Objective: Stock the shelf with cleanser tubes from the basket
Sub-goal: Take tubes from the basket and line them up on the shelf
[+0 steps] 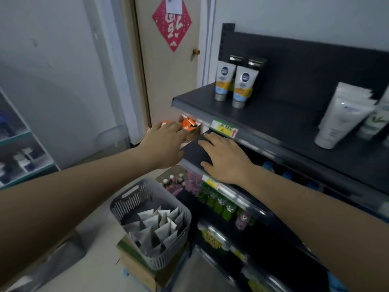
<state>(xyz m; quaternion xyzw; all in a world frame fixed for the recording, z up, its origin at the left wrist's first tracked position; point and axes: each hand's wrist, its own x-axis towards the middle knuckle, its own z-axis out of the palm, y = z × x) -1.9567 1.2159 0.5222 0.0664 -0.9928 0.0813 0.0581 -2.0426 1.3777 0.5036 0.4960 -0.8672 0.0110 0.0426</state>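
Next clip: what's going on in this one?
A person faces a dark shelf unit, holding nothing. The open left hand reaches toward small orange boxes; the right hand rests flat on the dark second shelf. The grey slatted plastic basket below holds many pale cleanser tubes.

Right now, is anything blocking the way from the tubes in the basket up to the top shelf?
Nothing visible does. The basket is open-topped, its cleanser tubes uncovered, and the top shelf has a bare stretch between the blue-and-yellow tubes and the white tubes. The left hand and right hand are both away from the basket.
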